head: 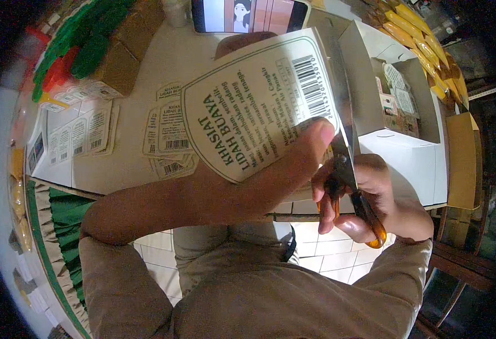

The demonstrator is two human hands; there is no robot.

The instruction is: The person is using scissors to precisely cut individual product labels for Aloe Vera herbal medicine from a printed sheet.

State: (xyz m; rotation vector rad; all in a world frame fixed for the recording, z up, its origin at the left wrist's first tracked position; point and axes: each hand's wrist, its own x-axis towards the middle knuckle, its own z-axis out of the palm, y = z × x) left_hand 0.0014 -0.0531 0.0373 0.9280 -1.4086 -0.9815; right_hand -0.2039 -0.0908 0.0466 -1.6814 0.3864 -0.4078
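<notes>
Close to the camera, my left hand (303, 152) holds up a printed paper label (248, 97) with rounded corners and a barcode, the thumb pressed on its front. My right hand (370, 182) has its fingers in the amber-brown handles of a pair of scissors (342, 165). The blades run up along the label's right edge, apart from each other near the pivot. Whether they touch the paper at the tip is hard to tell. Several similar cut labels (169, 131) lie on the white table (121, 165) behind my left forearm.
A smartphone (250, 17) showing a cartoon lies at the back. An open white box (404, 156) with labels inside stands right, beside a cardboard box (464, 161). Uncut label sheets (82, 135) lie left, near brown boxes (123, 63) and green and red bundles (89, 55). Yellow packets (417, 38) fill the far right.
</notes>
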